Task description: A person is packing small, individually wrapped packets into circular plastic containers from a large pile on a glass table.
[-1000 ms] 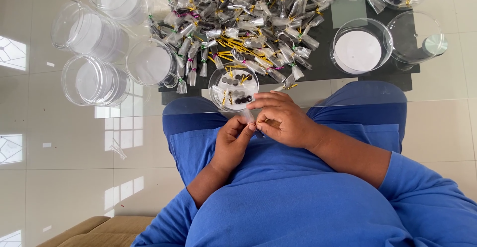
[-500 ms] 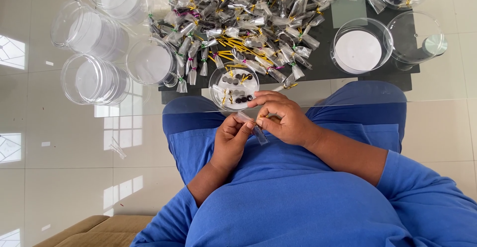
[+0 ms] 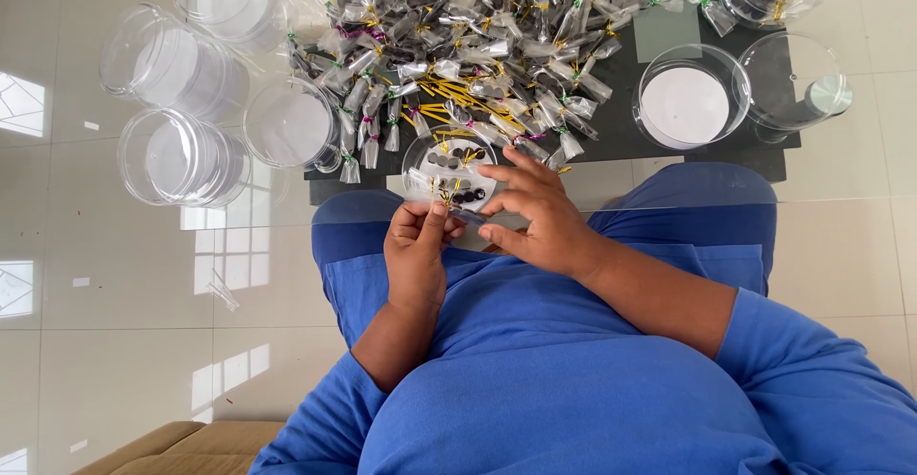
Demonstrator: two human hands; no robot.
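1. Small clear packet (image 3: pixel 441 193) sits pinched at the tips of my left hand (image 3: pixel 416 251), just at the near rim of the shallow clear dish (image 3: pixel 449 162). It is too small and glossy to read its contents surely.
2. Left hand: fingers curled closed, thumb and forefinger pressed on the packet's lower end. Grip is tight, nothing else in it.
3. Right hand (image 3: pixel 537 219): fingers spread and half open, fingertips (image 3: pixel 489 210) resting against the packet's right edge and a bluish strip there. Whether it truly pinches anything, I cannot tell.
4. Key relation: from the left-hand grip the packet lies toward 12 o'clock, long axis running roughly 6 to 12. From the right hand it lies at 9 o'clock, touching the fingertips. Left hand is the nearer one and carries it.
5. Dish holds several dark round pieces and yellow ties, directly at 12 o'clock of both hands.
6. Heap of tied packets (image 3: pixel 478 45) spreads beyond the dish on the dark mat (image 3: pixel 621 131).
7. Empty clear tubs (image 3: pixel 181 155) stand at 10 o'clock, well apart; a white-bottomed tub (image 3: pixel 688 103) at 2 o'clock.
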